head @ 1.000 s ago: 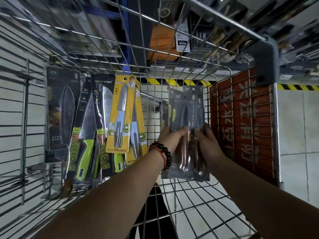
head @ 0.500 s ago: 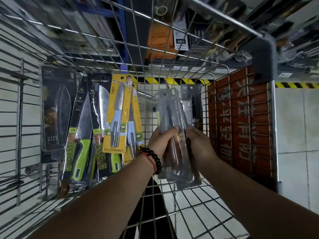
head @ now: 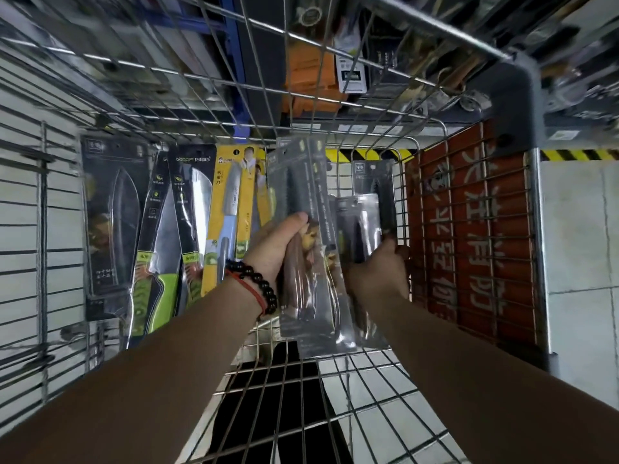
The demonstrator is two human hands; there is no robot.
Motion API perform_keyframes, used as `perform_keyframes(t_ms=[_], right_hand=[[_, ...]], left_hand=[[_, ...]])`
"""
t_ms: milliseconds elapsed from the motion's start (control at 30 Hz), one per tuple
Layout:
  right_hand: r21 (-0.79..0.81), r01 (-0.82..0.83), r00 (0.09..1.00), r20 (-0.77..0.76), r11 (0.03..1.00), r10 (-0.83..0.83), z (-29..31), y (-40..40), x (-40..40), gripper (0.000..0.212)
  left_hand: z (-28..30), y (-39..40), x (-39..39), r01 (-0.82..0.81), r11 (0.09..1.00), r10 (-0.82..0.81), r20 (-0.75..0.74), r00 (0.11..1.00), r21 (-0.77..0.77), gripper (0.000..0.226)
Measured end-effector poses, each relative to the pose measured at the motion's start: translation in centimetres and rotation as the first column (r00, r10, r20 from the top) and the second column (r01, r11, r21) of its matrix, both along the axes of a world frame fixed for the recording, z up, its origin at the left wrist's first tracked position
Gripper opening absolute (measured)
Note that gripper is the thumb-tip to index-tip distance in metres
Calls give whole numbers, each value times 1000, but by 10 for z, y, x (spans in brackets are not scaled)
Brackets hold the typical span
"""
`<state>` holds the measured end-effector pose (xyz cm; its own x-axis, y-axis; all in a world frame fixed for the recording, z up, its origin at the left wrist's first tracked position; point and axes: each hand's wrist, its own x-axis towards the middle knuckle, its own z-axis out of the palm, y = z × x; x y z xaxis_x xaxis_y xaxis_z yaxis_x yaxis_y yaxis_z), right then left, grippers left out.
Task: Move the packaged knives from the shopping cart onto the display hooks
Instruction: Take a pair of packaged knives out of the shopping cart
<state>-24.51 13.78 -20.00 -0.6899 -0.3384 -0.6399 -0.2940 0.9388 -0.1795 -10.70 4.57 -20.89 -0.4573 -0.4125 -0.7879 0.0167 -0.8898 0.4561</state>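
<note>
Holding two lots of knife packs inside the cart (head: 469, 229), the person has both hands busy. The left hand (head: 274, 249) has its fingers curled round a grey pack (head: 298, 209) with a brown-handled knife in it. The right hand (head: 378, 272) grips more grey packs (head: 365, 216) just to the right, but its fingers are mostly hidden.

These packs look light, flat and stiff, with shiny plastic fronts that may slip. A good hold is low down on the card, keeping the top hole free for a hook.

More packs lean on the cart's left side: a black pack (head: 112, 216), green-handled packs (head: 167, 249) and a yellow pack (head: 234, 209). Small writing tops each one, too blurred to read. A red sign (head: 479, 236) on the right shows big pale characters through the wire.
</note>
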Motion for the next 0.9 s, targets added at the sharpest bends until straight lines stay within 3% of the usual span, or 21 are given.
perform_keyframes(t_ms=[167,333,400,533,600,667,833,900], right_hand=[[-197,69,998,9,978,-68,-1,10,-6,46],[-375,314,949,106,872,-296,12,12,-6,46],[-409,223,975,74,885,-211,12,10,-5,42],[-343,28,965,255,939,65,1,1,-1,14],[-331,5,954,284,944,95,-7,-2,1,10],[-340,47,964,262,939,47,-13,-4,1,20],[-406,318,927,320,857,-193,-9,-4,-12,21],[-359,411,873,421,838,-248,-6,-3,-14,19]], left_hand=[[-7,0,7,70,995,-58,174,983,-66,42],[-6,6,1,89,992,-62,275,959,-88,51],[-8,5,0,42,998,-31,276,961,-35,79],[-28,-1,3,-56,995,30,303,952,80,112],[-34,-1,5,-53,996,28,295,955,76,113],[-29,0,4,-36,998,18,287,958,56,107],[-32,11,-2,-28,995,3,253,967,94,111],[-33,14,-4,-67,992,36,265,963,111,109]])
